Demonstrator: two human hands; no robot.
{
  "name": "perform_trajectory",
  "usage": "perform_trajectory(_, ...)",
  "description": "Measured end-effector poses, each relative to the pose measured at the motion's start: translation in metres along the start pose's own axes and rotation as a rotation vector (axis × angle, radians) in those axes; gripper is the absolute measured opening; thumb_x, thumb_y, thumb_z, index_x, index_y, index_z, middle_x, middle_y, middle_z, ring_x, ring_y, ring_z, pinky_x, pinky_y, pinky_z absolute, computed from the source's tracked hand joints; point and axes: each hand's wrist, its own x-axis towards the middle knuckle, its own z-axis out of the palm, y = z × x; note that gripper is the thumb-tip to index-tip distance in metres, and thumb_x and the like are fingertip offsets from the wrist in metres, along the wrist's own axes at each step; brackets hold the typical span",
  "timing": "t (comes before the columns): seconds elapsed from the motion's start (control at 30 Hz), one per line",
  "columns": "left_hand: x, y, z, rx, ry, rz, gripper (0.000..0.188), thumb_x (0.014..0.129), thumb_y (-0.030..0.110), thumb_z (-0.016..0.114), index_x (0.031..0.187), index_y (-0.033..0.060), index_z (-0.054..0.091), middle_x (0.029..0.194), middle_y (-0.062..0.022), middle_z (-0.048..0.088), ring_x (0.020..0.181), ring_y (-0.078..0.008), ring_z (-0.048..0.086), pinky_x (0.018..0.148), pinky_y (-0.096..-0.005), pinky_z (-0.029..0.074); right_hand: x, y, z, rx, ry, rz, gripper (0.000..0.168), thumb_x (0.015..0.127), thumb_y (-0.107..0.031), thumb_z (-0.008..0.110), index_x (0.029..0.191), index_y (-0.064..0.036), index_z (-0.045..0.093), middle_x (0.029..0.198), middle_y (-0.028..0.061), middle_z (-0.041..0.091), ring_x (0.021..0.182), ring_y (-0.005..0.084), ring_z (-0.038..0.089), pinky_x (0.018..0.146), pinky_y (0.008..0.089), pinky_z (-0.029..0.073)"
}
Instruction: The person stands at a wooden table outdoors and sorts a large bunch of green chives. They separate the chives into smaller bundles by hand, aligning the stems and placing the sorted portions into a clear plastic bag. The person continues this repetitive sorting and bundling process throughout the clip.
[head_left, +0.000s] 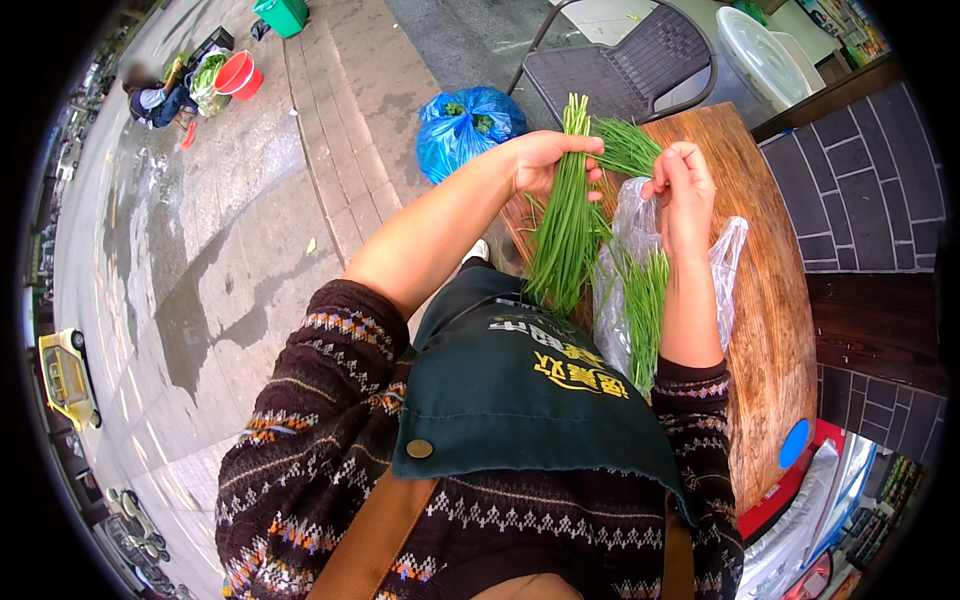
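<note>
My left hand (551, 161) is closed around a bundle of garlic chives (566, 225), its pale cut ends pointing away from me and the green leaves hanging towards my apron. My right hand (682, 180) has its fingers curled and pinched together; whether a thin leaf is between them is too small to tell. Just beyond it, a second pile of chives (628, 144) lies on the wooden table (765, 300). More chives (646, 307) rest by a clear plastic bag (634, 210), partly hidden by my right forearm and the apron.
A blue plastic bag (469, 127) with greens inside sits on the ground beyond the table. A dark woven chair (622, 71) stands at the table's far end, near a lidded plastic tub (761, 60). Farther left, a person (154, 97) crouches by a red bucket (238, 75).
</note>
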Motion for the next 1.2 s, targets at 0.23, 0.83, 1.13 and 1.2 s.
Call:
perform_trajectory(0.23, -0.018, -0.003, 0.008, 0.399, -0.057, 0.079, 0.018, 0.082, 0.018, 0.057, 0.094, 0.0054, 0.051, 0.076, -0.0023, 0.051, 0.068, -0.0117, 0.053, 0.067, -0.0319, 0.052, 0.006, -0.011, -0.014, -1.014, -0.221, -0.258, 0.01, 0.069, -0.013, 0.067, 0.075, -0.004, 0.064, 0.062, 0.0047, 0.054, 0.052, 0.0131, 0.049, 0.049, 0.0264, 0.039)
perform_trajectory(0.83, -0.018, 0.025, -0.018, -0.026, -0.077, 0.122, 0.008, 0.086, 0.012, 0.049, 0.086, 0.0049, 0.051, 0.071, -0.0057, 0.055, 0.082, -0.0193, 0.057, 0.082, -0.0389, 0.047, -0.013, 0.066, -0.063, -1.427, -0.207, 0.109, 0.049, 0.071, -0.037, 0.064, 0.109, -0.007, 0.056, 0.113, 0.013, 0.049, 0.103, 0.0299, 0.049, 0.086, 0.0354, 0.039)
perform_trajectory(1.13, 0.021, 0.014, -0.001, -0.153, 0.427, 0.263, 0.013, 0.079, 0.01, 0.059, 0.086, 0.0025, 0.051, 0.073, -0.0063, 0.048, 0.069, -0.02, 0.053, 0.07, -0.0381, 0.048, -0.025, 0.052, 0.022, -0.315, -0.488, 0.316, 0.054, 0.076, -0.017, 0.056, 0.123, 0.002, 0.036, 0.103, 0.0158, 0.054, 0.093, 0.021, 0.053, 0.08, 0.0316, 0.042)
perform_trajectory(1.2, 0.019, 0.014, 0.008, -0.162, 0.482, 0.243, 0.015, 0.079, 0.013, 0.059, 0.087, 0.0034, 0.052, 0.077, -0.0059, 0.049, 0.078, -0.0211, 0.053, 0.073, -0.0392, 0.046, -0.023, 0.057, 0.02, -0.108, -0.497, 0.561, 0.049, 0.075, -0.013, 0.052, 0.12, 0.002, 0.039, 0.095, 0.0133, 0.056, 0.084, 0.0193, 0.056, 0.075, 0.0314, 0.045)
